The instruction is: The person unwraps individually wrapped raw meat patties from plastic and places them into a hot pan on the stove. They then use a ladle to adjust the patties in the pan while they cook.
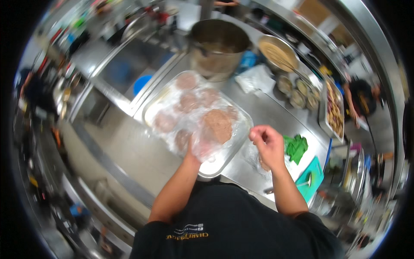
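Observation:
My left hand (202, 150) grips clear plastic film (202, 131) at the near side of a metal tray (236, 150). Partly under that film lies a bare patty of brownish ground meat (220, 123). Several film-covered patties (188, 101) are spread over the rest of the tray, blurred by motion. My right hand (268, 144) hovers by the tray's right rim, thumb and fingertips brought together with nothing visible in them. Beneath it, on the steel counter (237, 170), another piece of film (254, 155) lies around some brown meat (263, 164), partly hidden by the hand.
Beyond the tray stands a large stockpot (216, 61). A bowl of tan mixture (278, 53) with a whisk, several small containers (297, 97) and a food-filled pan (334, 113) are to the right. Nearer lie a green cloth (296, 147) and green cutting board (312, 181). Another person (362, 97) stands at right.

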Available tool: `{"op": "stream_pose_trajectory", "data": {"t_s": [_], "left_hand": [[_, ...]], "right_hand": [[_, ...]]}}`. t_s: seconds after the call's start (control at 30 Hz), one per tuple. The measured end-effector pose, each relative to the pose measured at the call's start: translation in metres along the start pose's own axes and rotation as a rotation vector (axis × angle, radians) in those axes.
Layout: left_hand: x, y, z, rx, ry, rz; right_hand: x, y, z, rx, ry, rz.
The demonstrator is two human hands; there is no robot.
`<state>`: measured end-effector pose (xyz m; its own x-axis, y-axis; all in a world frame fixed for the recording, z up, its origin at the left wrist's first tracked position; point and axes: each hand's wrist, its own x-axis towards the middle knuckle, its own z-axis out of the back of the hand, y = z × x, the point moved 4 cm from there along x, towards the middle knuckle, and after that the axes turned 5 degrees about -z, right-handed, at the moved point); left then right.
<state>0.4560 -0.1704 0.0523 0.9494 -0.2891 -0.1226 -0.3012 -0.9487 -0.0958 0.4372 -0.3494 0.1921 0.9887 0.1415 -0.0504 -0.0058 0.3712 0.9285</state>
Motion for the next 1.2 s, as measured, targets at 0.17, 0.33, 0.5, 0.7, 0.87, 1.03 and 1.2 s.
{"op": "stream_pose_trajectory", "data": {"t_s": [0.17, 0.33, 0.5, 0.7, 0.87, 1.03, 1.2], "left_hand": [[0.026, 0.045, -0.013, 0.017, 0.011, 0.274], [0.023, 0.085, 0.007, 0.564, 0.005, 0.432], [-0.001, 0.123, 0.026, 0.778, -0.061, 0.702], [-0.006, 0.156, 0.023, 0.652, -0.110, 0.879], [0.002, 0.182, -0.024, 1.068, 0.299, 0.766], [0.042, 0.190, 0.001, 1.230, 0.155, 0.759], [0.074, 0.183, -0.006, 1.348, 0.157, 0.656]], "right_hand": [[-0.015, -0.070, 0.016, 0.675, -0.002, -0.391], [-0.051, -0.119, 0.001, 0.784, -0.175, -0.453], [-0.122, -0.154, 0.007, 0.708, -0.436, -0.599], [-0.175, -0.171, 0.045, 0.138, -0.670, -0.379], [-0.172, -0.118, 0.078, -0.267, -0.764, -0.332], [-0.165, -0.179, 0.107, 0.195, -0.770, -0.362], [-0.146, -0.206, 0.121, 0.498, -0.780, -0.377]]}}
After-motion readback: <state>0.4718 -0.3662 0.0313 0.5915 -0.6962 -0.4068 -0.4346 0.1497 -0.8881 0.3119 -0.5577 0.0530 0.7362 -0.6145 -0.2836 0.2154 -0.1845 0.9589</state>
